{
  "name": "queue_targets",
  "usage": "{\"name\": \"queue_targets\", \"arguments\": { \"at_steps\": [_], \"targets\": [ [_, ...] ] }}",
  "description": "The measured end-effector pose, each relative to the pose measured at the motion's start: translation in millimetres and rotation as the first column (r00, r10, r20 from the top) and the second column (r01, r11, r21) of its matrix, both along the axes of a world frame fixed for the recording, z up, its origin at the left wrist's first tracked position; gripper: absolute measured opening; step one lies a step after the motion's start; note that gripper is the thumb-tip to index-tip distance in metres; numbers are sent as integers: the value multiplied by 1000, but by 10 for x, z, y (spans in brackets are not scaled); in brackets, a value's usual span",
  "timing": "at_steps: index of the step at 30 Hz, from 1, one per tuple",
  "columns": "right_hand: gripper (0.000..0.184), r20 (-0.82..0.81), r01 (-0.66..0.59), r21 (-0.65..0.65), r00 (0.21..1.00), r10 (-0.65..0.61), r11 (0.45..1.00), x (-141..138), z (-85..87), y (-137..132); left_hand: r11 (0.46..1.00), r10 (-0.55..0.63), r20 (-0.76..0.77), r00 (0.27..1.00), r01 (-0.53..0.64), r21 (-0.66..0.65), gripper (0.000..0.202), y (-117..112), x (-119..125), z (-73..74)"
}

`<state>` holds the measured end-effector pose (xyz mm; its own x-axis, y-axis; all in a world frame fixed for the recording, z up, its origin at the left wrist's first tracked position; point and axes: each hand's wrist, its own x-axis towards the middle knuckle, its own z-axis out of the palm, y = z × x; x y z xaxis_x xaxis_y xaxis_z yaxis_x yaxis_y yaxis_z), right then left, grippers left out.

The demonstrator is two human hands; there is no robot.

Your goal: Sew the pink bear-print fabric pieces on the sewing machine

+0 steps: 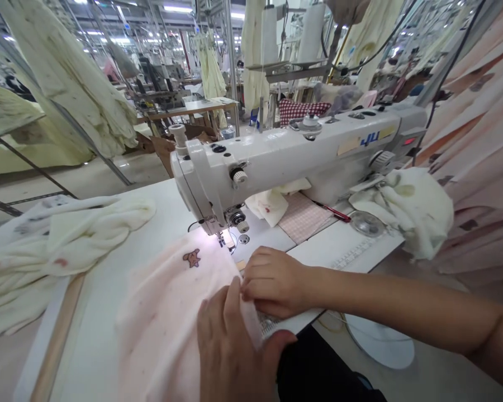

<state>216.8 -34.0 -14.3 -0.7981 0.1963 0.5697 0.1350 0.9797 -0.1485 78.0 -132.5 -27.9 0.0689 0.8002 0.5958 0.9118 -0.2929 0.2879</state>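
Pale pink fabric with a small brown animal motif lies across the table, its upper edge under the needle area of a white sewing machine. My left hand rests on the cloth near its right edge, fingers extended and thumb spread away to the right. Just beyond it, my right hand has its fingers curled closed at that same edge, gripping the fabric; the fingertips are partly hidden. Both hands are in front of the lit presser foot, a short distance from it.
Cream cloth is heaped on the table's left. Behind the needle lie a pink checked piece and a red pen-like tool. More cream fabric bunches at right. Thread cones stand above; pink cloth hangs at far right.
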Motion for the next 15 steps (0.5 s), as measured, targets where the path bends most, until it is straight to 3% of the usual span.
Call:
{"name": "queue_targets", "arguments": {
  "at_steps": [3, 5, 8, 12, 15],
  "targets": [
    [16, -112, 36, 27, 993, -33, 999, -24, 77, -11, 990, -27, -69, 997, 36, 133, 25, 168, -79, 127],
    [16, -85, 38, 51, 996, -33, 998, 22, 87, -57, 977, -133, -187, 973, 160, 140, 24, 206, -177, 151],
    [15, 104, -4, 86, 995, -5, 996, 154, 30, -175, 931, -325, -378, 867, 364, 34, 27, 132, -317, -27],
    [14, 262, 17, 77, 964, -37, 997, 261, -72, -223, 878, -357, -464, 811, 461, 130, 37, 95, -453, -354],
    [19, 246, 21, 117, 968, -49, 993, 204, -115, -60, 888, -373, -458, 807, 454, 76, 40, 253, -537, -295]
  ]
}}
